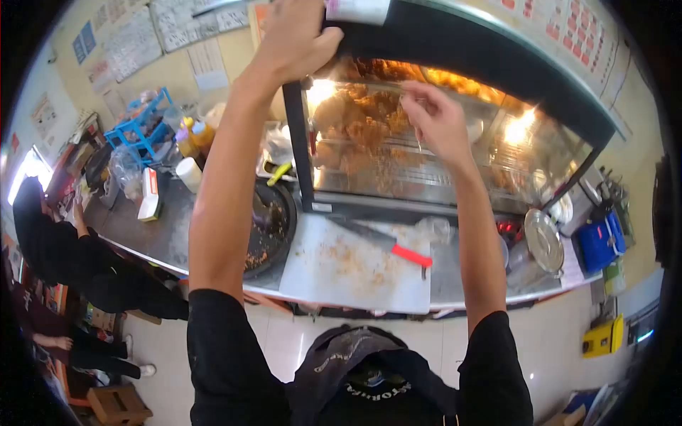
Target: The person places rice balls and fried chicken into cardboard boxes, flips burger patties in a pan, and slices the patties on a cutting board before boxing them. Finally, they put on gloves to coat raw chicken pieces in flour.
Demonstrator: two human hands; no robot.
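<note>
A glass-fronted food warmer with a black frame stands on the counter, lit inside, with browned fried pieces on its racks. My left hand is at the warmer's upper left corner, fingers curled over the top edge and partly out of sight. In front of the glass, my right hand is raised with thumb and fingers curled together; what they hold, if anything, I cannot make out. Below lies a white cutting board strewn with crumbs. A knife with a red handle rests across it.
Left of the board sits a dark round pan with crumbs. Sauce bottles and a blue rack stand farther left. A metal lid and a blue container are at right. Another person in black works at far left.
</note>
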